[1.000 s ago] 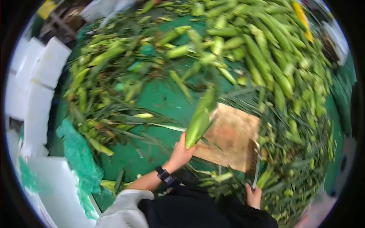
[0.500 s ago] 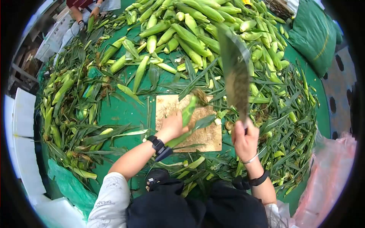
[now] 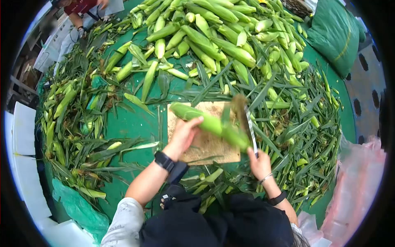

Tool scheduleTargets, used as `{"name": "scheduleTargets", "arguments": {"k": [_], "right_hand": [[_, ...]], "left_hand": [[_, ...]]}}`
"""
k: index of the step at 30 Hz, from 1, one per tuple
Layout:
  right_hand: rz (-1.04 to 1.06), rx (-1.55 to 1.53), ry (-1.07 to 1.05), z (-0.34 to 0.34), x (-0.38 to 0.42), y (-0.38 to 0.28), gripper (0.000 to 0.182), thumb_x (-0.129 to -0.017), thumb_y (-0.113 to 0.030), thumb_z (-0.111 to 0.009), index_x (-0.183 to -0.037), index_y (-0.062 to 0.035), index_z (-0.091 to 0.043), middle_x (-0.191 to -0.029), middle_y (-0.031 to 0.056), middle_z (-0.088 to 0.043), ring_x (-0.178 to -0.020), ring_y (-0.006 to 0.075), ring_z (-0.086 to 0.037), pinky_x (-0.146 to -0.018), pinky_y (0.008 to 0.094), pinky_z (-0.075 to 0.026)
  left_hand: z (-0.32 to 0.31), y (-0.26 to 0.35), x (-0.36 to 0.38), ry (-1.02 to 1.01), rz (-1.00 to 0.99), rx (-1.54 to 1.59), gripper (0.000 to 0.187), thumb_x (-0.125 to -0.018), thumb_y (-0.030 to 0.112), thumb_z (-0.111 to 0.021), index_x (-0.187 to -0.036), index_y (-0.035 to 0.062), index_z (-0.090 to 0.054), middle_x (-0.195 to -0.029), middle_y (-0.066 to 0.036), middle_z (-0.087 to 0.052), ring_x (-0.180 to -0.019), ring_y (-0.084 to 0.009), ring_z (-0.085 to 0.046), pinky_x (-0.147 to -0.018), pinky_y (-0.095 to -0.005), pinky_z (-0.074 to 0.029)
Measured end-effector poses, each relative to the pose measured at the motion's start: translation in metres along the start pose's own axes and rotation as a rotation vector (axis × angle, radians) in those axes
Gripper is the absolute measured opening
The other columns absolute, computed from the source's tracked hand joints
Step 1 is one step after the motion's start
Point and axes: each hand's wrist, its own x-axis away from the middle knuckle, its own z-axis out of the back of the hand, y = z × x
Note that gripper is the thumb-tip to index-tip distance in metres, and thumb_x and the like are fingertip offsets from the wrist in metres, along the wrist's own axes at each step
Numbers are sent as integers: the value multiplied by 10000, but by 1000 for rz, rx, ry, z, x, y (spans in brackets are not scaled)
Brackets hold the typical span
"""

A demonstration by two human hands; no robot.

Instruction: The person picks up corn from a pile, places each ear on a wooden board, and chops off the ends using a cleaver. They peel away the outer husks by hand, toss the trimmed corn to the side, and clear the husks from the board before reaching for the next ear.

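My left hand point(image 3: 184, 135) is closed round a green ear of corn point(image 3: 207, 122), still in its husk, which slants across the view above a wooden cutting board point(image 3: 216, 154). The corn's lower right end is blurred and overlaps my right hand's fingers. My right hand point(image 3: 260, 165) grips the handle of a cleaver point(image 3: 251, 131), whose blade points away from me and appears nearly edge-on. A brown blur of corn silk point(image 3: 238, 103) shows by the blade's far end.
A large heap of corn point(image 3: 205, 37) lies beyond the board. Cut leaves and husks point(image 3: 294, 152) cover the right side, with more trimmings point(image 3: 70, 119) on the left. A stuffed green sack point(image 3: 335, 37) sits at the back right. Another person point(image 3: 80, 12) works at the upper left.
The cleaver has come down from its raised position and turned edge-on. The corn has swung round from pointing away to lying crosswise, its right end at my right hand.
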Motion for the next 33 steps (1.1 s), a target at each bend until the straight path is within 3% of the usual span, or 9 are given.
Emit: {"name": "scheduleTargets", "arguments": {"k": [4, 8, 13, 18, 21, 24, 26, 30, 33], "right_hand": [[149, -594, 246, 55, 12, -65, 350, -997, -308, -478, -735, -76, -455, -528, -17, -442, -418, 88, -445, -397, 243, -374], [500, -1220, 364, 34, 8, -91, 319, -965, -325, -537, -817, -49, -476, -580, 22, -472, -460, 109, -447, -412, 253, -361], [-113, -158, -153, -62, 18, 1, 502, -927, -398, -525, -789, 76, -616, -699, 314, -580, -743, 476, -615, -654, 494, -470], [-192, -222, -116, -56, 38, 24, 462, -932, -325, -568, -695, 71, -581, -535, 218, -536, -511, 315, -603, -526, 425, -450], [-238, -183, -138, -44, 25, -8, 464, -928, -321, -565, -717, 92, -581, -578, 257, -563, -568, 378, -625, -553, 452, -472], [-22, 12, -77, -53, 24, -5, 428, -907, -319, -549, -766, 80, -607, -742, 321, -599, -762, 474, -618, -689, 512, -501], [-90, 219, -132, -43, 27, -8, 424, -892, -344, -553, -787, 61, -626, -769, 320, -607, -777, 472, -619, -712, 518, -500], [-310, 274, -23, 6, 49, 36, 414, -872, -373, -579, -823, 31, -655, -758, 274, -637, -730, 443, -638, -638, 485, -493], [-456, 280, 284, 72, 87, 134, 364, -879, -297, -607, -841, 64, -639, -668, 193, -634, -569, 225, -546, -578, 396, -465]], "left_hand": [[26, -25, -6, 316, 96, 130, 318, -861, 164, -677, -1145, 62, -580, -1118, -75, -628, -1078, -201, -567, -952, -365, -431], [32, -37, 15, 367, 79, 215, 359, -861, 152, -693, -1176, 51, -553, -1126, -86, -621, -1036, -223, -598, -937, -373, -462], [46, -34, 26, 391, 118, 213, 362, -834, 79, -705, -1157, 22, -552, -1087, -119, -633, -956, -243, -638, -820, -361, -529], [5, -31, 31, 454, 121, -68, 285, -814, 88, -725, -1061, 8, -607, -1029, -80, -662, -872, -182, -647, -727, -322, -536], [-47, -29, 45, 271, -104, -405, 336, -749, 99, -764, -1036, 21, -607, -996, -76, -657, -843, -210, -636, -721, -339, -521], [-95, -22, 53, -62, -934, -1242, 423, -606, 153, -797, -966, 50, -602, -892, -127, -598, -761, -313, -597, -668, -365, -491], [-91, -19, 50, -146, -787, -1360, 424, -652, 170, -797, -1006, 45, -600, -931, -109, -616, -831, -244, -622, -724, -331, -506], [-39, 28, 8, 105, -318, -419, 374, -817, 203, -731, -1104, 25, -570, -962, -72, -675, -830, -168, -663, -748, -286, -534], [-42, 85, -30, 212, -186, -67, 376, -878, 331, -652, -1117, 49, -581, -1050, -77, -673, -928, -196, -656, -841, -375, -504]]}}
